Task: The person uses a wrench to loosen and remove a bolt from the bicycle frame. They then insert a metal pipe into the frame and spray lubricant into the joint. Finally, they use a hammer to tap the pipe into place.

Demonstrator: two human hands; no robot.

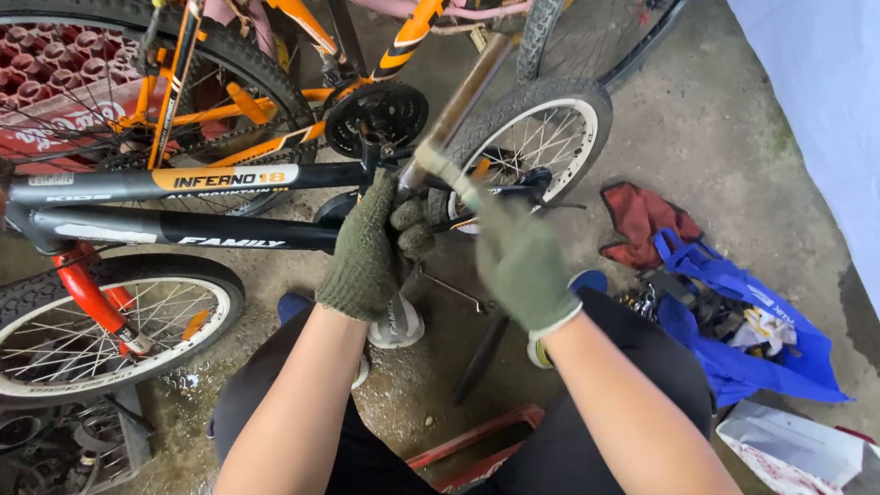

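A small black and orange bicycle (229, 179) lies on its side on the concrete in front of me. Both my hands wear green knit gloves. My left hand (367, 252) is closed around the lower end of a rusty brown tube (463, 96) that slants up and to the right from the frame. My right hand (521, 266) grips a pale-handled tool (446, 172), blurred by motion, whose end meets the tube just above my left hand. The tool's head is too blurred to make out. The small rear wheel (541, 137) sits right behind my hands.
The front wheel (101, 325) with a red fork lies at left. An orange bicycle (275, 101) and a red bottle crate (55, 101) stand behind. On the right lie a red cloth (642, 220), an open blue bag (742, 321) of tools and a white bag (797, 449).
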